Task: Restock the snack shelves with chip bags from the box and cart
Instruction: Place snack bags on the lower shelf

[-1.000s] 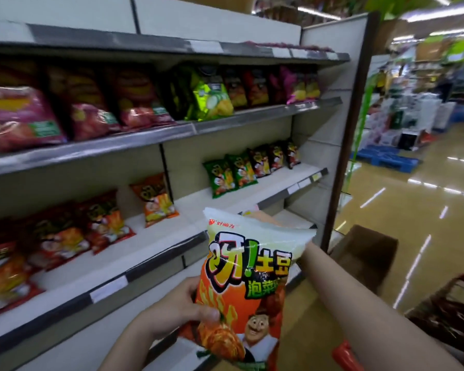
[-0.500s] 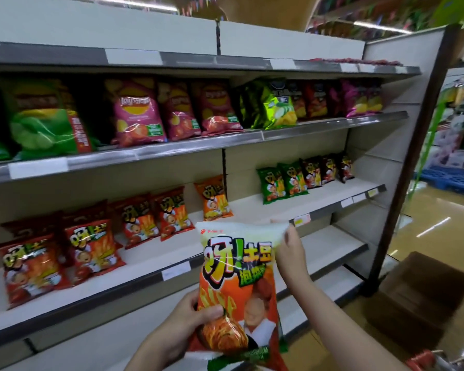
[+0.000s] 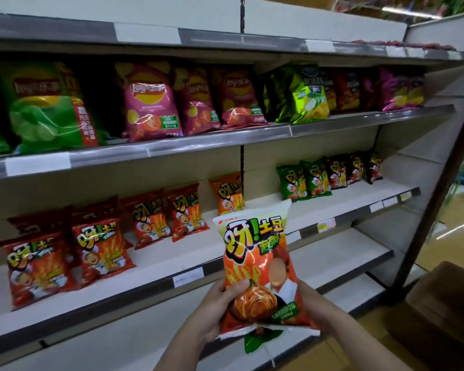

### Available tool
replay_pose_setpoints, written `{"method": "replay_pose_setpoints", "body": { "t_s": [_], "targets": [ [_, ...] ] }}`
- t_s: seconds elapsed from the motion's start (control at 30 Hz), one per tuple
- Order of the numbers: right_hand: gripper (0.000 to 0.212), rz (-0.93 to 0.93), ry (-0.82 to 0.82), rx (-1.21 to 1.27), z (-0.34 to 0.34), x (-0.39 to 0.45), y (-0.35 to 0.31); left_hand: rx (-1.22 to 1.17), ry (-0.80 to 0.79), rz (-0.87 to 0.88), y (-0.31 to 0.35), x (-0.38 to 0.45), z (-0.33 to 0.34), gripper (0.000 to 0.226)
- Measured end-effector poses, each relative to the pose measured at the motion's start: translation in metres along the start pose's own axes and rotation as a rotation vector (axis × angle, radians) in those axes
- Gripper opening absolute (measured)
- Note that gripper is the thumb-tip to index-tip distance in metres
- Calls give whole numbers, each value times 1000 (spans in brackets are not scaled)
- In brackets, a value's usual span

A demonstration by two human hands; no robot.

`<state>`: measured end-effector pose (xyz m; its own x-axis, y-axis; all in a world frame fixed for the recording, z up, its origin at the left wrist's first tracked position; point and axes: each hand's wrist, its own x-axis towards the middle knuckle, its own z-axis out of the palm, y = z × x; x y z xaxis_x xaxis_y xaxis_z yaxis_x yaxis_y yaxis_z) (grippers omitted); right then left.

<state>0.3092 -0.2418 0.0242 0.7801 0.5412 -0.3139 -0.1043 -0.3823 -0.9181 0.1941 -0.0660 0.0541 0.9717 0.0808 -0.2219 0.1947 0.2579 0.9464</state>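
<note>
i see left hand [image 3: 212, 311] and right hand [image 3: 310, 303] both gripping orange chip bag [image 3: 257, 266] upright by lower corners, before shelf front edge [image 3: 188, 277].

Right hand [image 3: 310, 303] mostly hidden behind the orange chip bag [image 3: 257, 266] | a second, green bag [image 3: 260, 340] shows only a corner below it, at 6 o'clock | cardboard box [image 3: 439, 311] cut off at 4 o'clock | green Lay's bag [image 3: 46, 108] blurred, print unreadable | price labels [image 3: 188, 277] too small to read
</note>
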Motion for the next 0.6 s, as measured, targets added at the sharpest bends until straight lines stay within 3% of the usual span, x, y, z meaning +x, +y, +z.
{"method": "replay_pose_setpoints", "body": {
  "t_s": [0.13, 0.27, 0.33, 0.43, 0.6],
  "targets": [
    [19, 62, 94, -74, -24, 48, -3, -50, 14, -46, -3, 47, -9, 115],
    [50, -45, 282, 37, -66, 99, -18, -132, 122, -41, 12, 112, -10, 68],
    [77, -26, 419, 118, -102, 133, -22, -133, 150, -26, 22, 152, -8, 79],
    [79, -22, 583, 236, -167, 179, -24, -87, 179, -4, 38, 212, 6, 112],
    [74, -41, 719, 216, -267, 248, -19, -105, 195, 15, 54, 308, 39, 102]
  ]
}}
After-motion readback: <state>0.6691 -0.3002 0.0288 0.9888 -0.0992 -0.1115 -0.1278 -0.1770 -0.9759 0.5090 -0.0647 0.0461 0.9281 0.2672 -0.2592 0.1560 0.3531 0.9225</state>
